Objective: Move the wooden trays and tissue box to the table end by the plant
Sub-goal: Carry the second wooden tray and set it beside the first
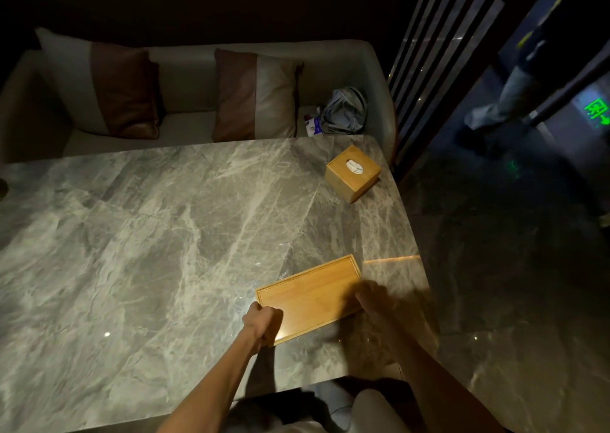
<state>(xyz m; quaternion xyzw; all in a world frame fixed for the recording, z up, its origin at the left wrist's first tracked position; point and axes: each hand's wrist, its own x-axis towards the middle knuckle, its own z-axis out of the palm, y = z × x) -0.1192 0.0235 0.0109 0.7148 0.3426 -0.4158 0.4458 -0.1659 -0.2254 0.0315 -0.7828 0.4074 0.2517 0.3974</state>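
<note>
A flat wooden tray [310, 295] lies on the grey marble table [148, 234] near its front right corner. My left hand [262, 323] is closed on the tray's near left corner. My right hand [371, 299] grips the tray's right end. A cube-shaped wooden tissue box [352, 173] with a white tissue poking from its top stands at the table's far right corner, apart from both hands. No plant is in view, and only one tray shows.
A beige sofa [185, 79] with two brown-and-cream cushions runs along the table's far side, with a grey bag [345, 110] on its right end. A dark slatted screen [439, 52] stands right of the table. A person's legs [501, 99] show beyond it.
</note>
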